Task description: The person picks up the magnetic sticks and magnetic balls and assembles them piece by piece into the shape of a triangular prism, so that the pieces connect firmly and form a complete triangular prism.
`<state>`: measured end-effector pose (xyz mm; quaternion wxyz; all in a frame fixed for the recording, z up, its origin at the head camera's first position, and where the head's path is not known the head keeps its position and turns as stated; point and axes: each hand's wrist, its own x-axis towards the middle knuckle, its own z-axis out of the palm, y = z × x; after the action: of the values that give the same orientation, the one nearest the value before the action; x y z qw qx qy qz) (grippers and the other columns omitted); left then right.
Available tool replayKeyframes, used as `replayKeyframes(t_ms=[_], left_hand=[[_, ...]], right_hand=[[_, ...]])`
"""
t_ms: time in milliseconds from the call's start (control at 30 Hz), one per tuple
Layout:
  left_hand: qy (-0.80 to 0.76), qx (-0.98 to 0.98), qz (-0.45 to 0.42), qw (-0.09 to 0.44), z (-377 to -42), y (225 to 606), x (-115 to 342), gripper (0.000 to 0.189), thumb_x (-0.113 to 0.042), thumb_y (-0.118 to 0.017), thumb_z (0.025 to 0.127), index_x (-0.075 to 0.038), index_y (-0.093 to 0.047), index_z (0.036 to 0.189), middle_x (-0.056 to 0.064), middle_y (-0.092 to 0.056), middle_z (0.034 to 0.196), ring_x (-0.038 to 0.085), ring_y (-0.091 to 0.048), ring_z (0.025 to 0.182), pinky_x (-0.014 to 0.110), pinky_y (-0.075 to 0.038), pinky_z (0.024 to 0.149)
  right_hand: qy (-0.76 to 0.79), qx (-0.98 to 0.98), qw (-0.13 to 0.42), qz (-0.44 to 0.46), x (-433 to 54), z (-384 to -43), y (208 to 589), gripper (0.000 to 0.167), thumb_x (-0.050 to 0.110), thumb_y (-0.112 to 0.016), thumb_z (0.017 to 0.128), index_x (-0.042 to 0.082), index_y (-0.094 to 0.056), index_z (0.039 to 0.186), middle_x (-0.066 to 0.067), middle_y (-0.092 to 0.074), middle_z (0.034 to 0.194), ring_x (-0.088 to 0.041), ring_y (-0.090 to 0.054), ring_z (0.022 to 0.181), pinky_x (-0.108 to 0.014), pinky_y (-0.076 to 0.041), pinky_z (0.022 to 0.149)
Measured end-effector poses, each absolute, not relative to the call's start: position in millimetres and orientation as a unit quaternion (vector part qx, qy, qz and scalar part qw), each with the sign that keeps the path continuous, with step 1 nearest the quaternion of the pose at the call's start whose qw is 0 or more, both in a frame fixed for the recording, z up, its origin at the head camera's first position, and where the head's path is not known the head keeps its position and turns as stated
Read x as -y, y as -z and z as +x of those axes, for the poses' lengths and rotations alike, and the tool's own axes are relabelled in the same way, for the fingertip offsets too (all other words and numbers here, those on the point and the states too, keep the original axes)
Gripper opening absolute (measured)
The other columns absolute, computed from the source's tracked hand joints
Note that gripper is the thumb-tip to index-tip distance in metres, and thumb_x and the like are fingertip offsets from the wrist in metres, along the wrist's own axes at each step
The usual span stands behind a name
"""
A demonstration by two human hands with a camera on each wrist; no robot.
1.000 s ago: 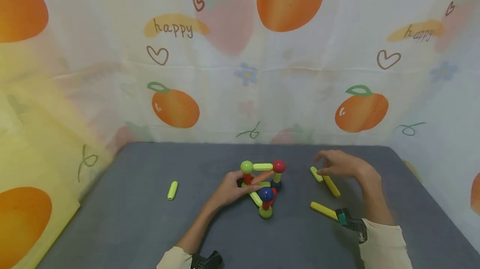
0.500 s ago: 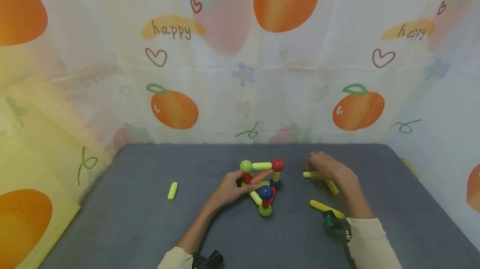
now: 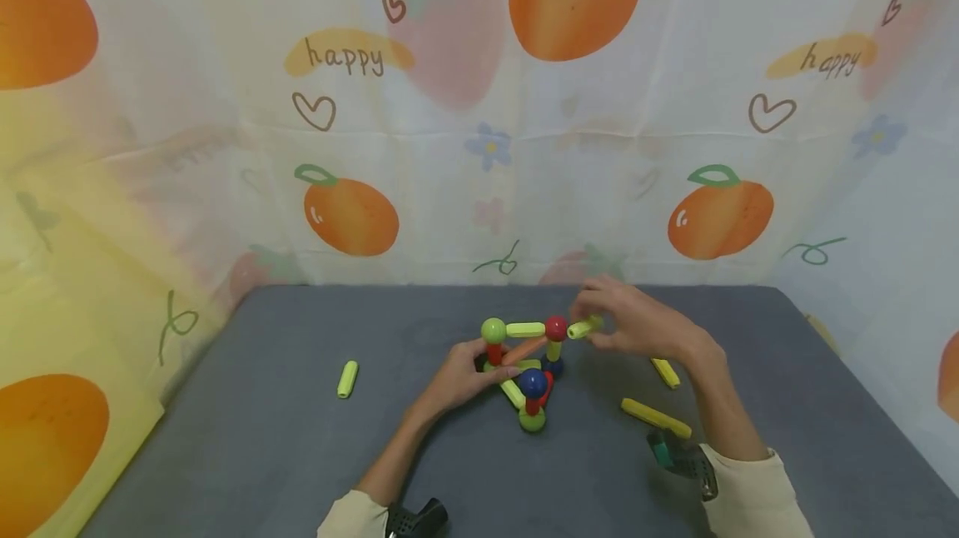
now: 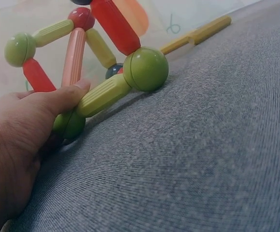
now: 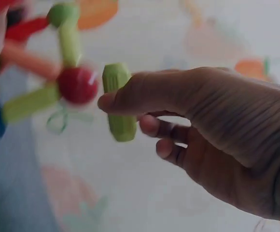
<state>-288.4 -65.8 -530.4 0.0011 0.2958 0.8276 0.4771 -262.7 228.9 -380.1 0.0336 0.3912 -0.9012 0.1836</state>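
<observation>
A frame of coloured rods and balls stands mid-table, with a green ball (image 3: 493,331) and a red ball (image 3: 556,328) on top joined by a light green rod (image 3: 525,329). In front, a blue ball (image 3: 533,383) sits on a short red rod above another green ball (image 4: 146,69). An orange rod (image 4: 74,57) slants through the frame. My left hand (image 3: 460,380) holds the frame's lower left corner, thumb over the joint there. My right hand (image 3: 637,321) pinches a short light green rod (image 5: 119,102) between thumb and fingers, its end close beside the red ball.
Right of the frame lie a long yellow rod (image 3: 655,417) and a second yellow rod (image 3: 664,372), partly hidden by the right arm. A short light green rod (image 3: 348,379) lies to the left. Behind the grey table (image 3: 225,455) hangs a fruit-patterned cloth (image 3: 442,188).
My right hand has picked up the short light green rod from the right side of the table and carried it left to the red ball. My left hand stays on the frame.
</observation>
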Motion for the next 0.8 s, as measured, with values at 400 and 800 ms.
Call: replayKeyframes(t_ms=[400, 800], left_hand=[[-0.484, -0.818, 0.312, 0.000, -289, 531, 65, 0.023, -0.028, -0.078, 0.096, -0.013, -0.075, 0.113, 0.005, -0.078, 0.106, 0.007, -0.068, 0.089, 0.023, -0.053, 0.079], [-0.484, -0.823, 0.298, 0.005, -287, 531, 66, 0.022, -0.028, -0.079, 0.095, -0.014, -0.076, 0.111, 0.004, -0.078, 0.105, 0.008, -0.068, 0.090, 0.024, -0.054, 0.081]], right_hand=[[-0.140, 0.878, 0.040, 0.457, -186, -246, 378, 0.024, 0.003, -0.087, 0.082, 0.020, -0.076, 0.095, 0.005, -0.056, 0.094, -0.008, -0.038, 0.087, -0.030, -0.040, 0.080], [-0.124, 0.875, 0.039, 0.466, -182, -252, 390, 0.024, 0.004, -0.085, 0.085, 0.020, -0.073, 0.099, 0.004, -0.063, 0.102, -0.011, -0.047, 0.091, -0.033, -0.043, 0.083]])
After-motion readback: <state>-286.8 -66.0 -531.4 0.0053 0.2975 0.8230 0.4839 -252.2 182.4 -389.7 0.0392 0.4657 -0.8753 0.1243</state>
